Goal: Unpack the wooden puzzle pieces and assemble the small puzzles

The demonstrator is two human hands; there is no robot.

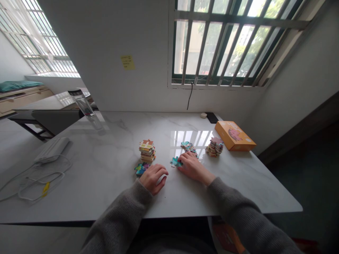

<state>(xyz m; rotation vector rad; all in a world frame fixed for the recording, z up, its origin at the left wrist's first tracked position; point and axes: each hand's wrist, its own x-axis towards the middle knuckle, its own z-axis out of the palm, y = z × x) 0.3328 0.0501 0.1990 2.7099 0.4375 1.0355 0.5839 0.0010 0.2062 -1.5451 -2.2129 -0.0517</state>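
My left hand (154, 177) rests on the white marble table (106, 165) with its fingers curled loosely, holding nothing I can see; it lies just right of a few loose puzzle pieces (140, 168). Behind those stands a tall stack of puzzle pieces (147, 150). My right hand (193, 167) lies palm down, its fingertips touching a teal puzzle piece (175, 162). A small flat cluster of pieces (188, 146) lies just beyond it, and another stack (214, 146) stands further right.
An orange puzzle box (234, 135) lies at the right, near the table's edge. A clear water bottle (84, 104) stands at the back left. A white power adapter (52, 149) with coiled cable (39, 183) lies left. A dark phone (212, 117) lies by the wall.
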